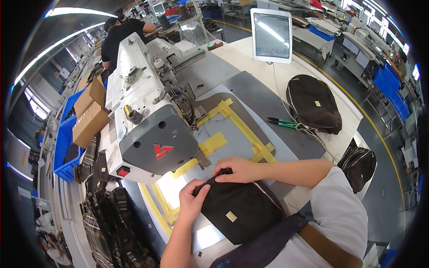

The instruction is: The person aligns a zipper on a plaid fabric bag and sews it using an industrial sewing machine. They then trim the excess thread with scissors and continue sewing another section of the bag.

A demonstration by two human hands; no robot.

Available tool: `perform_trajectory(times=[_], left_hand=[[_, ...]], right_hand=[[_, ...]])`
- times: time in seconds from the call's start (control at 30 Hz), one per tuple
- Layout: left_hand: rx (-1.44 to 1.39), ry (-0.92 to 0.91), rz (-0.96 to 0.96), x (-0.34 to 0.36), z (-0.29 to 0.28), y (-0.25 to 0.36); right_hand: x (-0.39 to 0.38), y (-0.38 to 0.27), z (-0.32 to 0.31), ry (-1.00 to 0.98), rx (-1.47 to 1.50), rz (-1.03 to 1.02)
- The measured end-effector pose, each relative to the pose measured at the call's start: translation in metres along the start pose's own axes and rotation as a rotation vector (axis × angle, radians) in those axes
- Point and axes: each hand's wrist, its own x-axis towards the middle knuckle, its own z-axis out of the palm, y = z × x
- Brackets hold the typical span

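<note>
A dark fabric pouch [241, 210] with a curved zipper along one side and a small cream label lies close against my body, in front of the sewing machine [156, 140]. My left hand [193, 198] grips its upper left corner, thumb on top. At the top edge, my right hand [237, 170] pinches the cloth beside a small dark loop or tab. Both hands are closed on the same pouch, a short way apart, just below the machine's needle area. The fingertips under the cloth are hidden.
Yellow tape frames the template plate [263, 129] under the machine head. To the right lie a second dark pouch [315, 105] and green-handled snips [286, 123]; a tablet [271, 35] stands behind. Plaid-lined pieces [111, 223], a cardboard box [90, 111] and blue bins [67, 152] line the left.
</note>
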Motion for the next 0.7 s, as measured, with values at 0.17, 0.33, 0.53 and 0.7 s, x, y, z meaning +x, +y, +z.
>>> perform_trajectory(times=[0.17, 0.33, 0.53, 0.7], left_hand=[[0.033, 0.024, 0.007, 0.003, 0.001, -0.003], [0.126, 0.039, 0.000, 0.004, 0.001, 0.004], [0.248, -0.041, 0.019, 0.021, -0.019, 0.019], [0.245, -0.174, -0.090, 0.033, -0.035, 0.022]], right_hand=[[-0.001, 0.002, 0.001, 0.047, -0.034, 0.015], [0.003, 0.003, -0.001, 0.025, -0.112, 0.034], [0.007, 0.007, 0.007, 0.046, 0.269, 0.185], [0.019, -0.008, 0.004, -0.055, 0.250, 0.267]])
